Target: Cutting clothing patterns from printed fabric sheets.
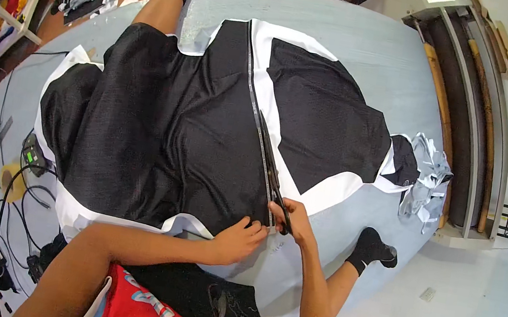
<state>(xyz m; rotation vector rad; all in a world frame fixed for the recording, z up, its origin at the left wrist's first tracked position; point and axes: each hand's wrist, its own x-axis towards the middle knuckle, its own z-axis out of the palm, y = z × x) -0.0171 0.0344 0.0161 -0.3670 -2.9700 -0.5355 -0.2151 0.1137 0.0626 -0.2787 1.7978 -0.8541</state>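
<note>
The right hand [293,218] gripped scissors [271,168]; the left hand [242,239] pressed black mesh fabric [191,127] flat just beside them. It looked light, limp, best pinned near the cut.

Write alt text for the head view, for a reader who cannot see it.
A person kneeling on a pale grey cutting table cuts black mesh fabric lying on white paper, the right hand working long scissors along a straight line while the left hand presses the fabric's near edge. Cut scraps lie at the table's right edge.

Fabric scraps [428,182]; cables [9,197]; wooden poles [481,124].
</note>
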